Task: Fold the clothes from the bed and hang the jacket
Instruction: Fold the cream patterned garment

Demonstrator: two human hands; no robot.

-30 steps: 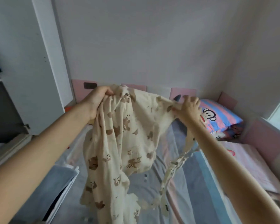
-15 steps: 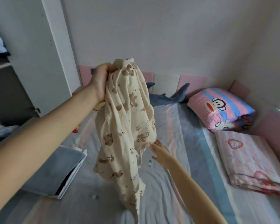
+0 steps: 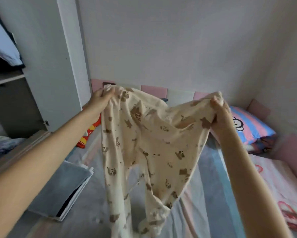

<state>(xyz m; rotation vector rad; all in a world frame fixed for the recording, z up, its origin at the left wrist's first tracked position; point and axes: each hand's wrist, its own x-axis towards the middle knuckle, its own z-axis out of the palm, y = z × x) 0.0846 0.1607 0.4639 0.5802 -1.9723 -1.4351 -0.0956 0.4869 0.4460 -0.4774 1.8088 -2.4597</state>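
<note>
A pale wall (image 3: pixel 178 40) filled the upper half of the view, and below it the bed (image 3: pixel 204 194) stretched away under a sheet striped in grey, pink and blue. At the left stood a grey wardrobe (image 3: pixel 46 66) with its door open, dark and white cloth showing on a shelf inside. Above the middle of the bed hung the garment (image 3: pixel 149 143), cream cloth printed with brown bears, held up by its top edge and spread wide between the two hands; its lower parts dangled down towards the sheet, and whether they touched it could not be told. On the bed to the left of it lay a folded pile (image 3: pixel 61 191), grey on top with white and dark layers at its edge. A pink quilt (image 3: pixel 281 186) lay folded along the right side, and beyond it a striped pillow (image 3: pixel 252 124) with a cartoon monkey rested in the far corner. Pink pads (image 3: pixel 153 89) lined the foot of the wall. A red and orange item (image 3: pixel 89 133), too hidden to identify, lay near the wardrobe. The left hand (image 3: pixel 99 100) gripped the garment's top left corner, fingers curled round bunched cloth; the right hand (image 3: pixel 219 115) pinched the top right corner the same way.
</note>
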